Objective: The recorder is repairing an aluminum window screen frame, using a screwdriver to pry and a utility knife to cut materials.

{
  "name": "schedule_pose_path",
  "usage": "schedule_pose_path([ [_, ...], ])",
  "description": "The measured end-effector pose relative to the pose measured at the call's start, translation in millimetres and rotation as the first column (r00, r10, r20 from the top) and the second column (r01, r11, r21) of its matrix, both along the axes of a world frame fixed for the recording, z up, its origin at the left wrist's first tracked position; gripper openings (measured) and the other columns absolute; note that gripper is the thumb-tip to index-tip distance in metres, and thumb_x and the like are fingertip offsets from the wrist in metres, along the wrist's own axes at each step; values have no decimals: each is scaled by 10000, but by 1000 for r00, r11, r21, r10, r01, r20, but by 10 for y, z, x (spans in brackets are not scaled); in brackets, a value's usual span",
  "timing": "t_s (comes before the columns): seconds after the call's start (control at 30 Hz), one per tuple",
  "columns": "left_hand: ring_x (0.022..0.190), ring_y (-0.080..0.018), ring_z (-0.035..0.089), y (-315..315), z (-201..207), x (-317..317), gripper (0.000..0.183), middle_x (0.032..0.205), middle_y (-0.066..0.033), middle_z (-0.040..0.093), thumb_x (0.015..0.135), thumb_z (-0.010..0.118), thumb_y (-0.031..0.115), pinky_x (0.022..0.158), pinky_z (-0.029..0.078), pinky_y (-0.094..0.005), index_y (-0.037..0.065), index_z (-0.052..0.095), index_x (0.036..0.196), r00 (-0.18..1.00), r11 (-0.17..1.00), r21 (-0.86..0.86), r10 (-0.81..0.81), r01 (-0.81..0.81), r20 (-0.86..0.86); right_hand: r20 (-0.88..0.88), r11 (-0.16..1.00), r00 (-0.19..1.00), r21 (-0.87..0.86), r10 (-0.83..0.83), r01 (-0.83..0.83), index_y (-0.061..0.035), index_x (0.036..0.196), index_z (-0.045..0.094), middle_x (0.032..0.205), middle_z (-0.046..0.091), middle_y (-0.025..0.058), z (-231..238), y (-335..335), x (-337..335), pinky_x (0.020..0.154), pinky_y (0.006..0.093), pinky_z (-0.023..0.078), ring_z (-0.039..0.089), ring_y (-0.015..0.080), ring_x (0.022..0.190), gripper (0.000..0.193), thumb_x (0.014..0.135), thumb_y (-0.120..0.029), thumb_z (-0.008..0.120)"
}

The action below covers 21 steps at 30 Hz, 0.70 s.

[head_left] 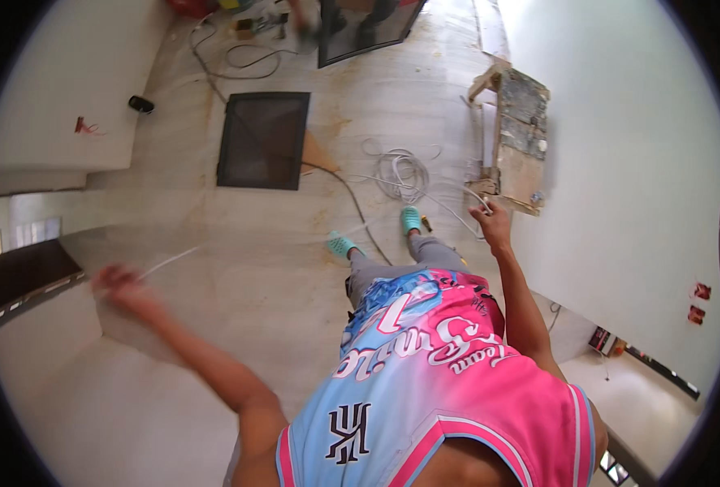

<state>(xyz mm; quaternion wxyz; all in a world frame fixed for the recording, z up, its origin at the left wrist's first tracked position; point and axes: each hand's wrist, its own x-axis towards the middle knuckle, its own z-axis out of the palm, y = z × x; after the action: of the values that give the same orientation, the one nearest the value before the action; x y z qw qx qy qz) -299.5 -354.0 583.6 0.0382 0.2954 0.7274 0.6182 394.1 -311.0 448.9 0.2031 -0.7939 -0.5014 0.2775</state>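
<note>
A thin white cable [165, 264] runs from my left hand [124, 290], which is stretched far out to the left and smeared by motion. The fingers appear closed around the cable. My right hand [494, 223] pinches another stretch of white cable [475, 195] between thumb and fingers, close to the wooden bench on the right. More of this cable lies in a loose coil [404, 177] on the floor in front of my feet, with strands leading toward my right hand. The stretch between the two hands is too faint to follow fully.
A dark framed panel [264, 140] lies on the floor, a dark cord [339, 180] beside it. Another dark panel [368, 31] stands at the far side, near a person's blurred hand [301, 23]. At right stands a worn wooden bench [524, 138]. White walls flank both sides.
</note>
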Motion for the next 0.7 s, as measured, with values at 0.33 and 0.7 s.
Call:
schedule_pose_path([
  [0.33, 818, -212, 644, -78, -458, 3587, 421, 831, -121, 658, 1033, 406, 386, 801, 494, -401, 36, 620, 938, -115, 944, 287, -271, 160, 956, -278, 405, 386, 14, 880, -914, -23, 819, 624, 707, 619, 224, 963, 147, -1242, 623, 476, 468, 614, 430, 711, 296, 919, -299, 656],
  [0.7, 502, -121, 232, -2032, 2504, 1631, 292, 560, 5, 254, 886, 459, 35, 637, 306, -323, 138, 323, 649, 907, 639, 723, -419, 261, 42, 165, 810, 793, -119, 587, -575, -56, 739, 646, 733, 669, 160, -756, 1118, 1417, 614, 427, 482, 641, 368, 693, 259, 856, -271, 731],
])
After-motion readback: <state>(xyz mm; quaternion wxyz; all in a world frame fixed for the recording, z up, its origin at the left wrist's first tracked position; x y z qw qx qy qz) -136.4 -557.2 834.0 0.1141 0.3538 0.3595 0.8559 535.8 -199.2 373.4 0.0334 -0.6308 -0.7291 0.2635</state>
